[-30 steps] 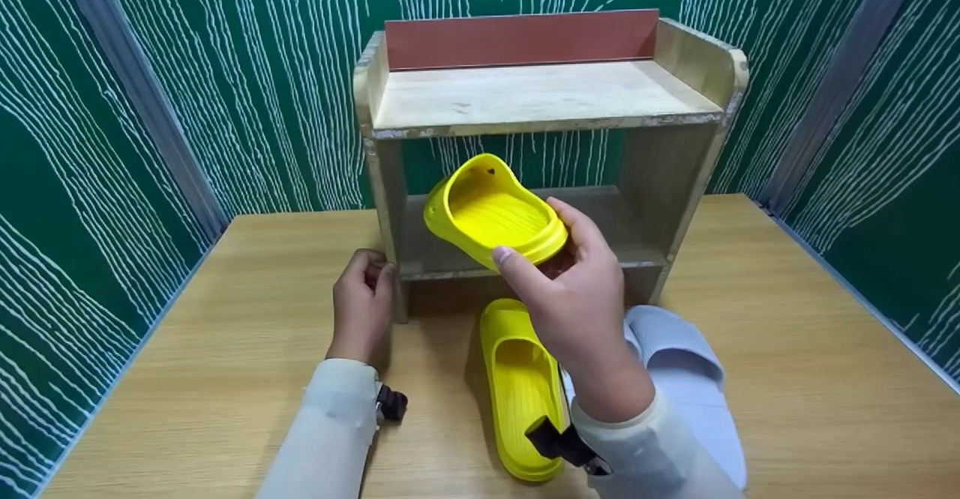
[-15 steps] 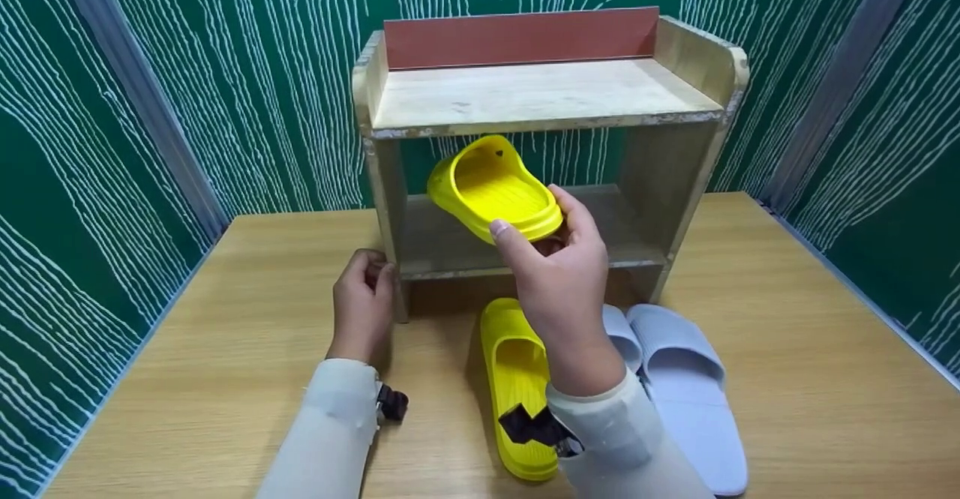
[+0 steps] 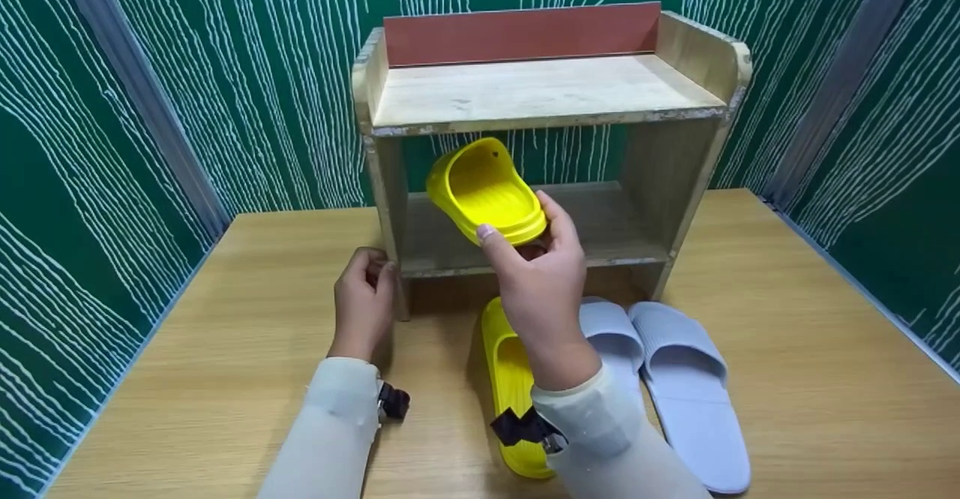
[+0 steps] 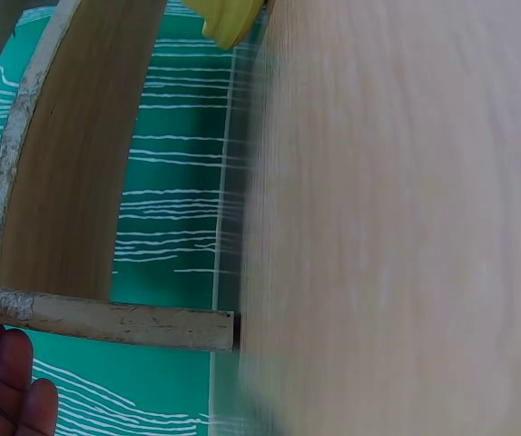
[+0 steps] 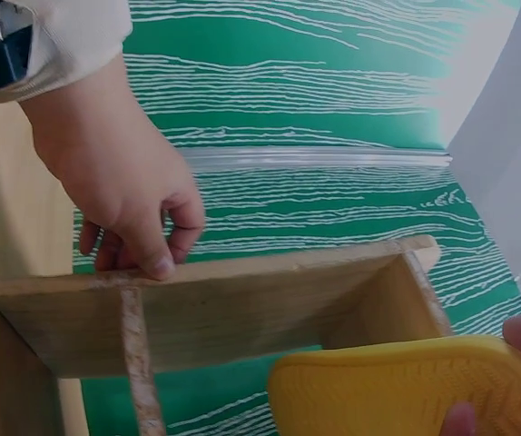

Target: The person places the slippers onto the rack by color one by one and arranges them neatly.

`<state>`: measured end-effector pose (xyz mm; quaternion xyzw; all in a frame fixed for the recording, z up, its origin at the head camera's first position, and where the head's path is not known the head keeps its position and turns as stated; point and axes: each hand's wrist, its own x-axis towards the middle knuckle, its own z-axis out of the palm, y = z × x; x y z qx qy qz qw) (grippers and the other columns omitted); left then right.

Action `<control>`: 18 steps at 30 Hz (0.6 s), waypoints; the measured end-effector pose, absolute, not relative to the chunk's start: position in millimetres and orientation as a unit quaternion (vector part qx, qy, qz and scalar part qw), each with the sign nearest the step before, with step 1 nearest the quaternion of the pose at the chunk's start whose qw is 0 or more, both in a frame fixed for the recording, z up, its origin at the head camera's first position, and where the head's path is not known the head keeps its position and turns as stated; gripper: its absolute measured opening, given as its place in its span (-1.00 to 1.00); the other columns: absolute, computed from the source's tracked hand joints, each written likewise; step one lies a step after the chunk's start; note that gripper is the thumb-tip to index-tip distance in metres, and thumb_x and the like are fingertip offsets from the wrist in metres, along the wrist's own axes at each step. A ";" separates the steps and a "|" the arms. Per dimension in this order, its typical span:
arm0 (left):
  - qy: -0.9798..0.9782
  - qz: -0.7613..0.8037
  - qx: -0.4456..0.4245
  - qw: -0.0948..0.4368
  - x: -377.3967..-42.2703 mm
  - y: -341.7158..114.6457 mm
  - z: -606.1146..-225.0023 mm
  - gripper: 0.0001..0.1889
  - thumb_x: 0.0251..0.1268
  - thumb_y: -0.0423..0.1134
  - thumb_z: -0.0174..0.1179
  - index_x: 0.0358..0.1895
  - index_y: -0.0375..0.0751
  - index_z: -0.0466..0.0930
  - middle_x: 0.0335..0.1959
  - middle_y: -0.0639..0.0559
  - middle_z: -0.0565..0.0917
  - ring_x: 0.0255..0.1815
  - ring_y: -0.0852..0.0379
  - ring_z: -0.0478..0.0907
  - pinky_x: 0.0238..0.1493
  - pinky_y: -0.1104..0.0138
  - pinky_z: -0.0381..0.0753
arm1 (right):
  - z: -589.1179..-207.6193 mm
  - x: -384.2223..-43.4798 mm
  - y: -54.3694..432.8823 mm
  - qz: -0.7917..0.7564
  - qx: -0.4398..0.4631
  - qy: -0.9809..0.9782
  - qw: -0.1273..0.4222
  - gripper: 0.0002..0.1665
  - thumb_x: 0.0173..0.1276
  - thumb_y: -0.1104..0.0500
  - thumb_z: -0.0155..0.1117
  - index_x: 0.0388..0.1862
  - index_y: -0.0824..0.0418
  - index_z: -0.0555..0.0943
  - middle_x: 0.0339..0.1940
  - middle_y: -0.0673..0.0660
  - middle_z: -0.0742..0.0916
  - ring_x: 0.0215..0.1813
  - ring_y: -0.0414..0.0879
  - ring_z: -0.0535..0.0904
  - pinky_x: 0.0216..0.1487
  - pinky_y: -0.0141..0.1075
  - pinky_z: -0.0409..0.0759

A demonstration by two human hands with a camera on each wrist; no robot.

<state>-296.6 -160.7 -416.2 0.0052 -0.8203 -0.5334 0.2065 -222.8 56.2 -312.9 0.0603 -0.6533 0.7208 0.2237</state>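
My right hand [image 3: 541, 289] holds a yellow slipper [image 3: 487, 191] by its heel end, thumb on the near edge. The slipper is tilted in front of the wooden rack [image 3: 547, 94], at the opening between its two shelves. Its textured sole [image 5: 397, 386] faces the right wrist camera. Low on the rack's left side panel, my left hand [image 3: 362, 300] grips the front edge, with the thumb [image 5: 159, 265] on that edge and the fingers on the outer side. Another yellow slipper [image 3: 514, 379] lies on the table, partly hidden beneath the right forearm.
Two pale grey-blue slippers, a right one [image 3: 694, 401] and a left one [image 3: 611, 334], lie side by side on the wooden table [image 3: 202, 349]. The forearm partly covers the left one. Green walls [image 3: 300, 94] with white streaks surround the table.
The right hand has risen and shifted left with the yellow slipper, uncovering more of the grey-blue pair. The left hand has stayed at the rack's side.
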 end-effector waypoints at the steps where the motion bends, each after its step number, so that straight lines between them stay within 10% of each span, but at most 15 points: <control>1: -0.820 -0.534 0.005 0.207 -296.5 -160.8 -416.2 -0.84 0.65 -0.19 0.15 0.13 -0.05 0.53 -0.15 -0.05 0.56 -0.10 0.01 0.51 -0.10 0.21 0.59 | -314.4 -223.4 55.0 0.722 0.059 -0.652 0.224 -0.08 0.36 0.10 0.54 0.59 0.11 0.29 0.29 0.07 0.58 0.13 0.00 0.63 0.23 -0.22 0.68; 18: -0.825 -0.521 0.001 0.220 -296.1 -160.5 -416.1 -0.85 0.64 -0.21 0.16 0.12 -0.07 0.53 -0.13 -0.04 0.58 -0.10 0.01 0.52 -0.07 0.22 0.62 | -337.9 -231.5 35.8 0.718 0.029 -0.672 0.179 -0.05 0.36 0.06 0.55 0.62 0.04 0.27 0.32 0.06 0.56 0.13 0.04 0.61 0.21 -0.16 0.68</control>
